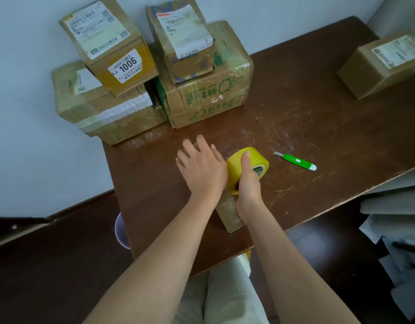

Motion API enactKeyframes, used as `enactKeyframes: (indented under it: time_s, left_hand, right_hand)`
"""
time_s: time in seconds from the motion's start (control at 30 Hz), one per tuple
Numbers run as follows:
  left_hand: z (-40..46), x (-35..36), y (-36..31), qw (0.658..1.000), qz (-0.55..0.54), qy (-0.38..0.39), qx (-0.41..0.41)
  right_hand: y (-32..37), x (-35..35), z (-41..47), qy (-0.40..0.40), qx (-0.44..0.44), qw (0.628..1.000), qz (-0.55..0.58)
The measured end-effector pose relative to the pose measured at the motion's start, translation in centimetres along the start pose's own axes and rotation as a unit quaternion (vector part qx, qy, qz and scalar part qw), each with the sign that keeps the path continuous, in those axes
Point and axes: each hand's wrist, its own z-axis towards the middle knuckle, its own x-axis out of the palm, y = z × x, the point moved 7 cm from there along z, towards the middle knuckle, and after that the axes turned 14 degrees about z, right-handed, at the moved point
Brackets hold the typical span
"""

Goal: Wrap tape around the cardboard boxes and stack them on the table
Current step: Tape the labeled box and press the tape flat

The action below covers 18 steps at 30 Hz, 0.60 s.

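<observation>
Taping step in progress. The left hand [201, 167] lies flat, fingers [190, 148] straight and spread, pressing on the top of a small cardboard box [229, 211] that sits on the table [318, 127] near its front edge; most of the box is hidden beneath both hands. The right hand [248, 183] has its fingers curled round a yellow tape roll [246, 164], the thumb laid over the roll's outer face, holding it on the box just right of the left fingers. A clear strip appears to run along the box top toward the viewer. A green utility knife [295, 161] lies on the table to the right of the right-hand fingers, close by but apart. Beyond the left fingers stand four taped boxes [155, 78] in two stacks against the wall; a further box [384, 64] sits well apart to the far right.

Judged next: draw the roll onward round the box while the flat hand steadies it, then reach for the knife to cut the strip.
</observation>
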Motion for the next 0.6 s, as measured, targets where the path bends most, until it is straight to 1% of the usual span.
enactKeyframes:
  time_s: [0.07,0.1,0.2,0.3,0.37,0.4,0.47,0.53,0.57,0.6]
  left_hand:
    - [-0.3,-0.2,-0.1,1.000,0.017,0.003,0.007]
    - [-0.2,-0.4,-0.1,1.000,0.014,0.008,-0.003]
    - [-0.1,0.0,0.8,0.992,-0.072,0.072,-0.076]
    - [0.7,-0.5,1.4,0.981,-0.151,0.082,-0.090]
    - [1.1,-0.6,2.0,0.966,-0.227,0.087,-0.094]
    - [1.4,-0.4,2.3,0.955,-0.271,0.084,-0.085]
    - [2.0,0.8,3.6,0.925,-0.359,0.087,-0.086]
    - [1.6,3.3,5.2,0.894,-0.403,0.156,-0.122]
    - [1.0,4.6,5.9,0.890,-0.389,0.199,-0.131]
    - [0.3,5.4,6.3,0.903,-0.343,0.228,-0.119]
  right_hand:
    - [-0.2,0.2,-0.1,0.009,0.021,0.999,0.027]
    - [-0.1,0.4,-0.3,0.014,0.027,0.999,0.025]
    - [0.1,0.3,-0.7,0.013,0.016,0.999,0.040]
    - [1.0,0.1,-1.2,0.036,0.005,0.999,0.019]
    - [2.5,0.0,-1.7,0.075,-0.046,0.996,-0.030]
    - [3.4,0.2,-1.8,0.107,-0.083,0.990,-0.035]
    - [4.4,1.1,-2.1,0.188,-0.122,0.974,-0.038]
    - [4.6,1.8,-2.3,0.220,-0.141,0.962,-0.075]
    - [4.1,1.9,-2.1,0.228,-0.139,0.959,-0.096]
    - [3.1,1.6,-1.9,0.237,-0.133,0.954,-0.122]
